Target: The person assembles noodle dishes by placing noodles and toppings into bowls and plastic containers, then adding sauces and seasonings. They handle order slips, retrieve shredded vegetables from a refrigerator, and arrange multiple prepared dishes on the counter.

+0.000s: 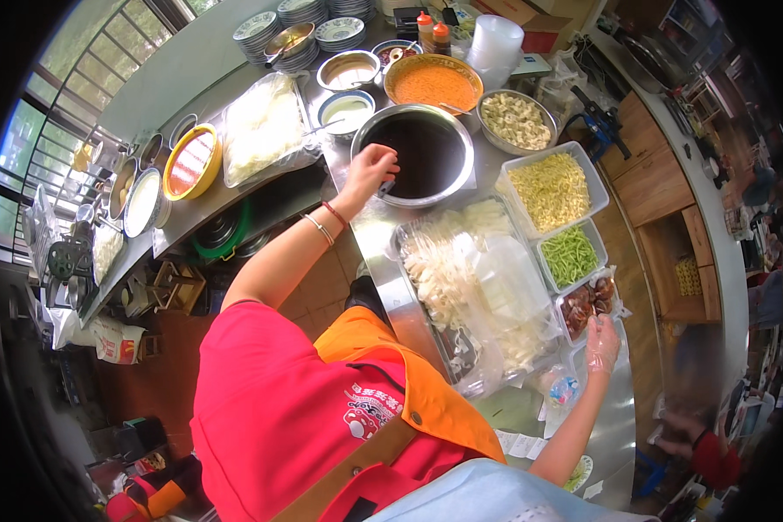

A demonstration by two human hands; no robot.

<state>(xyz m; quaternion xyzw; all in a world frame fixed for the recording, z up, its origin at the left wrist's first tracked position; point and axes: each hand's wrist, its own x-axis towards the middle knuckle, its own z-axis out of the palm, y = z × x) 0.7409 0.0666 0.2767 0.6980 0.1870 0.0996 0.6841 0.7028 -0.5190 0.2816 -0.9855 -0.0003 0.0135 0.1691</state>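
My left hand [374,169] is bare, with its fingers curled together at the left rim of a large metal bowl [426,157] of dark liquid. Something small and dark shows just under the fingers, but I cannot make out what it is. My right hand [602,346], in a clear plastic glove, has its fingers drawn together at the near edge of a clear container of dark brown meat pieces [583,306]. Its fingertips touch or hover over the contents; what they hold is hidden. Beyond that container are a tub of green shreds [570,256] and a larger tub of yellow shreds [548,191].
A plastic-covered tray of pale sliced mushrooms [444,270] lies between my hands. Farther back are a bowl of orange sauce [433,83], a bowl of pale chunks [518,120] and stacked plates [339,35]. To the left stand a bagged tray of white shreds [264,130] and a yellow basin [191,163].
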